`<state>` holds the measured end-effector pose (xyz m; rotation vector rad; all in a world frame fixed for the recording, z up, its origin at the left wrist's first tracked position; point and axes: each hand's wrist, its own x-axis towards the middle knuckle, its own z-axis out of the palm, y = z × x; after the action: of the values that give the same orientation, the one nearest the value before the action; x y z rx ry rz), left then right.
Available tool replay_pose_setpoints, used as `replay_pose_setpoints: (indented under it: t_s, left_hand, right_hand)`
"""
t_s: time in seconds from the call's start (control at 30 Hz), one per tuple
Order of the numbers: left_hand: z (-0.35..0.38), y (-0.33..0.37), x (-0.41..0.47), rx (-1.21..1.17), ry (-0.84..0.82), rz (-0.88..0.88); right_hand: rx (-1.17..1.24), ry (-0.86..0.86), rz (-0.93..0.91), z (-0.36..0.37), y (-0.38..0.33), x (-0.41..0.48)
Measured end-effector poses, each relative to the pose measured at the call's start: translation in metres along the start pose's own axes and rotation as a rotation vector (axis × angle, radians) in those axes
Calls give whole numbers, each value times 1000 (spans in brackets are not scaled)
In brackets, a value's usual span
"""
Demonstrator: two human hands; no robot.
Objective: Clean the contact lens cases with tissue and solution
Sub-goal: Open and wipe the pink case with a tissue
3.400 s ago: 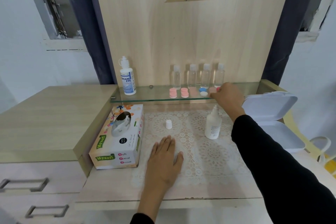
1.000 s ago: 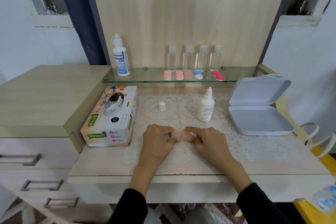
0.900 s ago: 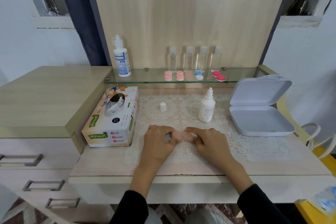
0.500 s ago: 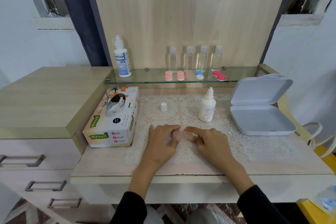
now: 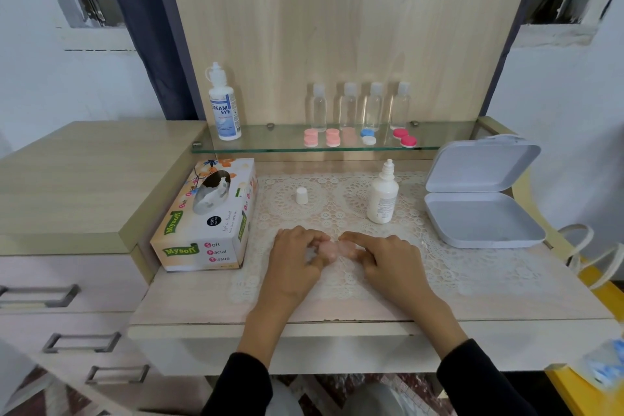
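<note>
Left hand [image 5: 293, 262] and right hand [image 5: 390, 260] are low on the surface [image 5: 506, 294], fingertips curled in and pinching the two ends of one pale pink case [image 5: 335, 249]. It lies on the lace mat [image 5: 449, 267] between them. This looks like lid-twisting; can't tell if either lid is off. There is no tissue in either hand and none lying out. The tissue box [image 5: 206, 223] sits just left of the left hand, a sheet poking from its slot. The small bottle [image 5: 382, 199] stands uncapped behind the right hand, its cap [image 5: 301, 195] apart to the left, so solution seems ready but shows no sign of use. The open white box [image 5: 483, 216] at right looks unused. On the glass shelf [image 5: 445, 144] at least four more cases wait: pink pair [image 5: 310, 138], second pink pair [image 5: 332, 137], blue-white pair [image 5: 368, 137], red pair [image 5: 405, 138]. Judged early: opening stage only, with wetting, wiping and the shelf cases all left.
</note>
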<state>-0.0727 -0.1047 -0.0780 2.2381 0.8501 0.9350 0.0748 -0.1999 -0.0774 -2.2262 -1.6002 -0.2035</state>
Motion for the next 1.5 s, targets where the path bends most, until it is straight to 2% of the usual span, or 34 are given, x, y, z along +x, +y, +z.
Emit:
replay_pose_setpoints:
  t_s: [0.2,0.37,0.67,0.77,0.9,1.2,1.37,1.5]
  left_hand:
    - [2,-3,0,22,31,31]
    - [4,-5,1,187,-83,118]
    - [3,-5,2,33,-21,52]
    - [3,-5,3,64,-18,54]
    - [5,-7,1,198,-99,112]
    - [6,-12,4,118,-26,56]
    - [4,-9,1,157,-27,110]
    - [4,-11,1,132,9,81]
  right_hand:
    - [8,9,-9,1,1,0]
    - [52,21,-1,1,1,-1]
    - [22,-18,4,-1,0,-1]
    - [23,-16,6,-1,-1,-1]
    - [39,8,9,0,0,-1]
    - [25,12,18,-1,-2,-1]
    - [28,4,16,-1,-2,-1]
    - [32,13,13,-2,-2,-1]
